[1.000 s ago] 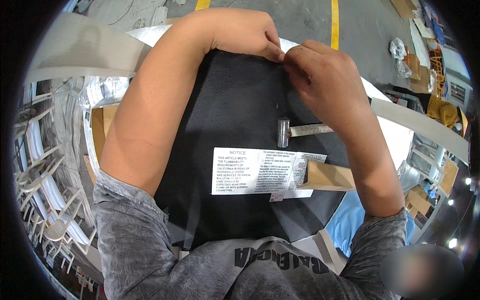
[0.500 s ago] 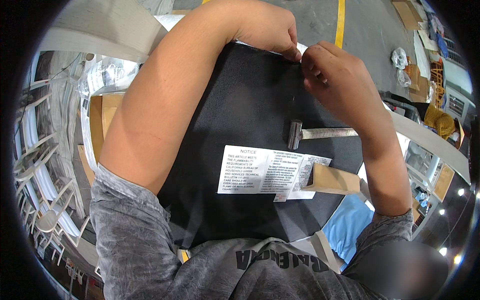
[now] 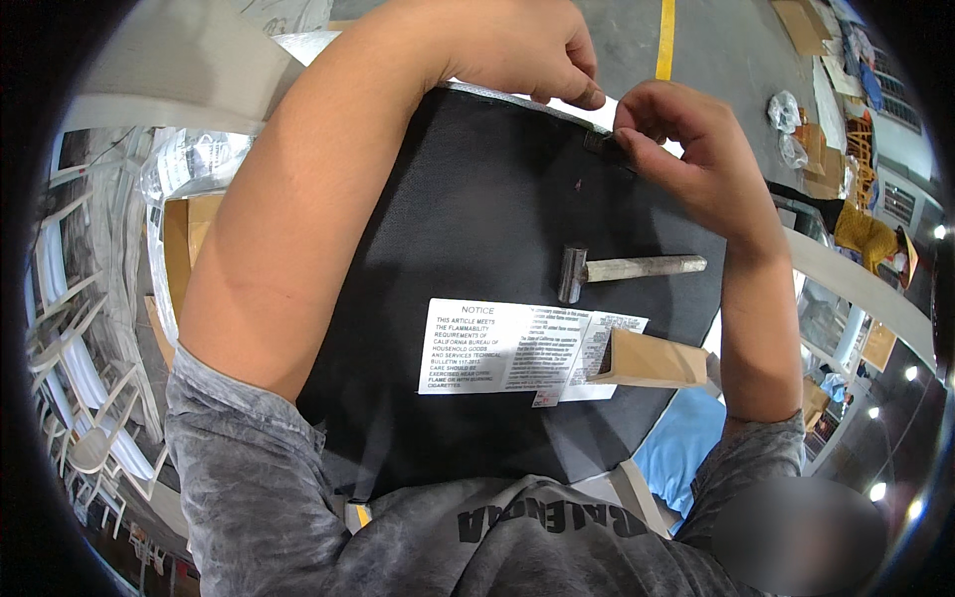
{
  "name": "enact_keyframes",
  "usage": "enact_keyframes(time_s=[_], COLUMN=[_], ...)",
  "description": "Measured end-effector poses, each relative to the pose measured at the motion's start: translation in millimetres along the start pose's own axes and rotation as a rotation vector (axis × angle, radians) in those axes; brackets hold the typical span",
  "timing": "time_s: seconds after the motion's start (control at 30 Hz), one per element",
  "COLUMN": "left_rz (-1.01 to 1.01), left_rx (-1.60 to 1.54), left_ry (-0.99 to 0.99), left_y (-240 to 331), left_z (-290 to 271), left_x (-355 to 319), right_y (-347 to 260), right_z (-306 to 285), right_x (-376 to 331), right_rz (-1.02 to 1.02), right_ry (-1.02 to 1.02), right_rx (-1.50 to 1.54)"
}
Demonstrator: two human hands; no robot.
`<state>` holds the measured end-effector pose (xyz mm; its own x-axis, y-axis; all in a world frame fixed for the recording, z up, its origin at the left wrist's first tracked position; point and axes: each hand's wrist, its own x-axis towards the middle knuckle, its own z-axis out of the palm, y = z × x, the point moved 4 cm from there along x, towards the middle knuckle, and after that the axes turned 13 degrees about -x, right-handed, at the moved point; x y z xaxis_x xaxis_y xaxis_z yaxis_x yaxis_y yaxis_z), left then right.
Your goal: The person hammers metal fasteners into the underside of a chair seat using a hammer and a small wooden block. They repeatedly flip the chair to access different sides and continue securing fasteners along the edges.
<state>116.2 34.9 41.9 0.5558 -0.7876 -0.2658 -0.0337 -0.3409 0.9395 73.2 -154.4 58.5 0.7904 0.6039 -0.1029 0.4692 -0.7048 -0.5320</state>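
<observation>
A black fabric-covered panel (image 3: pixel 477 219) lies in front of me, a pale strip running along its far edge. My left hand (image 3: pixel 527 50) reaches over that edge, its fingers bent and tips pressed together; what they hold, if anything, is hidden. Just to its right my right hand (image 3: pixel 686 134) has thumb and forefinger pinched at the edge, on something too small to name. By those fingertips sits a small dark tab (image 3: pixel 595 141). A hammer (image 3: pixel 637 269) with a metal head and worn light handle rests on the panel, untouched.
Nearer me, a white printed label (image 3: pixel 487 348) lies on the panel, partly covered by a tan block-like piece (image 3: pixel 657 358). Blue cloth (image 3: pixel 681 448) hangs at the near right. Left are a cardboard box (image 3: pixel 189 234) and white chair frames (image 3: pixel 90 438). A person (image 3: pixel 870 234) is far right.
My hands have moved slightly apart at the edge, and the small dark tab now shows between them. My right fingers have opened out from a tighter curl. The view has shifted a little.
</observation>
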Motion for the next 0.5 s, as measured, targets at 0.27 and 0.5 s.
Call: enact_keyframes(time_s=[0.27,0.5], left_rz=[-0.066,-0.016], left_rx=[-0.012,0.027], left_ry=[-0.076,-0.011], left_y=[-12,-19], left_z=[12,20], left_x=[11,22], right_y=[-7,-8], right_z=[5,8], right_x=[-8,-12], right_rz=[0.033,0.049], right_ry=[0.083,0.155], right_rx=[0.001,0.011])
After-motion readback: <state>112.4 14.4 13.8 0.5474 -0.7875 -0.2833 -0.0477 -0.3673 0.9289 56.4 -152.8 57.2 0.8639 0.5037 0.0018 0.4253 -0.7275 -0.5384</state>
